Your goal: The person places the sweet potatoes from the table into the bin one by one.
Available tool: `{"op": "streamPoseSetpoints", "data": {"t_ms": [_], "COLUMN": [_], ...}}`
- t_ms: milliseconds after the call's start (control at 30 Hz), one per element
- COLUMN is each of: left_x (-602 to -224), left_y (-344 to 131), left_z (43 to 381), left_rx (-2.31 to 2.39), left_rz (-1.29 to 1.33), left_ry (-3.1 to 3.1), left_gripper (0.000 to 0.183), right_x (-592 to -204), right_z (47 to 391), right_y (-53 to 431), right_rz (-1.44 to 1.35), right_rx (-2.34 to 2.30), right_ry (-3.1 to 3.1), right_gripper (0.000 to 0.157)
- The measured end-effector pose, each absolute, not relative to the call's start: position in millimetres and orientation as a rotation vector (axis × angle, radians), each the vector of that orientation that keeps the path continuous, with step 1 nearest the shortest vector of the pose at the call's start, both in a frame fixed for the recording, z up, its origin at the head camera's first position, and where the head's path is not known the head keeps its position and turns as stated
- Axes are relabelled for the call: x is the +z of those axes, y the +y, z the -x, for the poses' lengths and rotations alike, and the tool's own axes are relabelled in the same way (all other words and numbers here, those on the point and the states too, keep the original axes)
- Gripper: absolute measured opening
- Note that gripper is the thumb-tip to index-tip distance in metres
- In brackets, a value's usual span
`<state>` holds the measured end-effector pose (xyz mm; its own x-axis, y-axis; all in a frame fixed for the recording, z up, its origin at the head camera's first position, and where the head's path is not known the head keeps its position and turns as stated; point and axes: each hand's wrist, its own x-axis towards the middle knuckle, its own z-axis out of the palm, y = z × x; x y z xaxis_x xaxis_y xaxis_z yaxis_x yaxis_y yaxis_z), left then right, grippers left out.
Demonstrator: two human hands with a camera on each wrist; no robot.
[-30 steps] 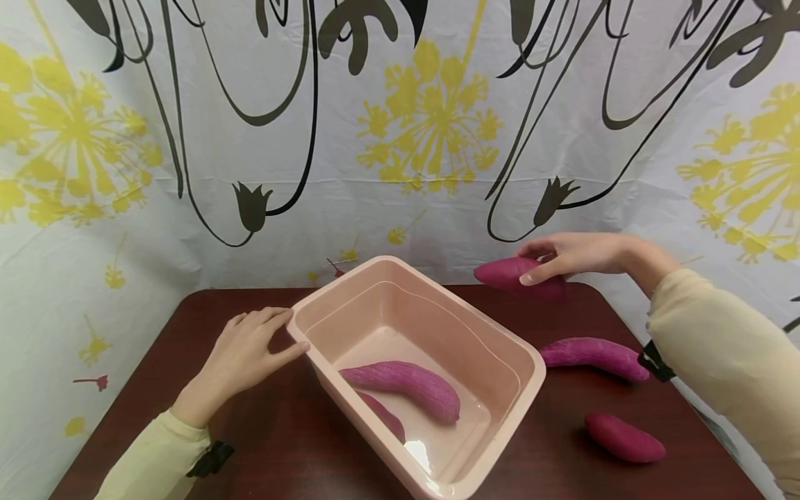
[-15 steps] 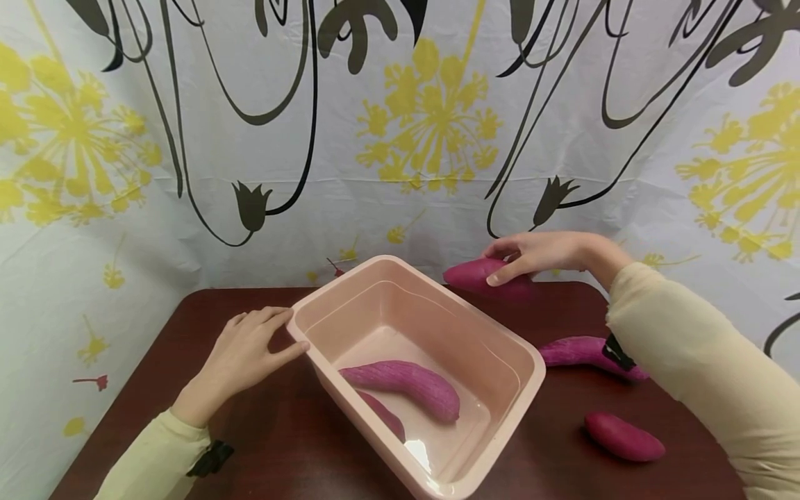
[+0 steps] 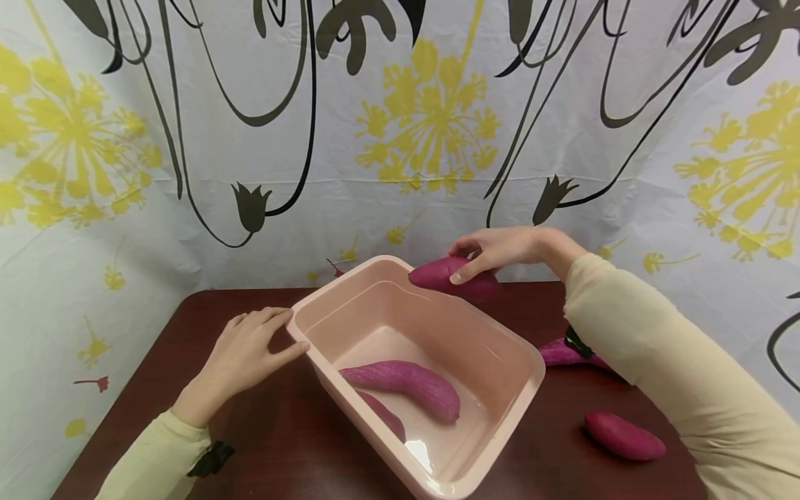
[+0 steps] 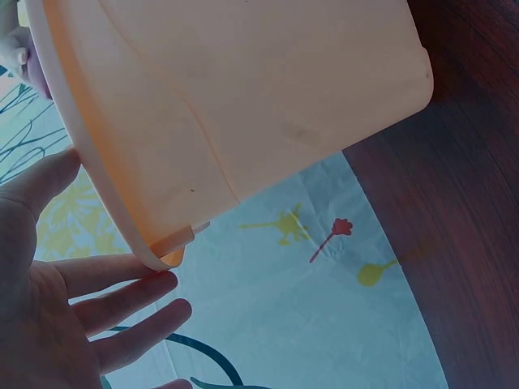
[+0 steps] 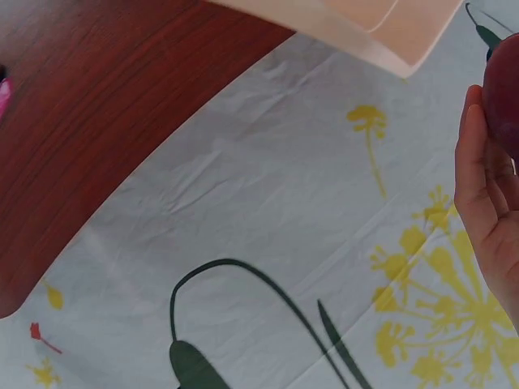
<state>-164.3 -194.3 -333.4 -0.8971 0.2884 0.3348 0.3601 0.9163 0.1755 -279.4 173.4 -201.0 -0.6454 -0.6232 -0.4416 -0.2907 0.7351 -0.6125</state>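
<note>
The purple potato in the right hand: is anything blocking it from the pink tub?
Nothing visible blocks it. The purple potato in the right hand looks raised at the far edge of the pink tub, whose top has no lid. Two more potatoes lie low inside.

The plain purple potato (image 3: pixel 436 276), raised nearly level, points to nine o'clock, by the one o'clock rim of the pink tub (image 3: pixel 431 323).

No text, label, brand or number can be read; no signs either.
</note>
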Motion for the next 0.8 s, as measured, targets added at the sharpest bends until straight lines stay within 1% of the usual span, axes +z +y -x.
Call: {"op": "streamPoseSetpoints", "data": {"t_ms": [367,800], "left_x": [-334,-335], "left_y": [-194,-195], "left_z": [165,165], "left_rx": [-0.346,-0.347], "left_rz": [0.474,0.471], "left_ry": [-2.777,-2.777], "left_gripper": [0.061,0.062], "right_x": [-206,-218], "right_z": [282,285], "right_y": [144,121], "right_rz": [0.718,0.746], "right_rx": [-0.651,-0.651], "right_ry": [2.259,2.242], "right_gripper": [0.055,0.051]}}
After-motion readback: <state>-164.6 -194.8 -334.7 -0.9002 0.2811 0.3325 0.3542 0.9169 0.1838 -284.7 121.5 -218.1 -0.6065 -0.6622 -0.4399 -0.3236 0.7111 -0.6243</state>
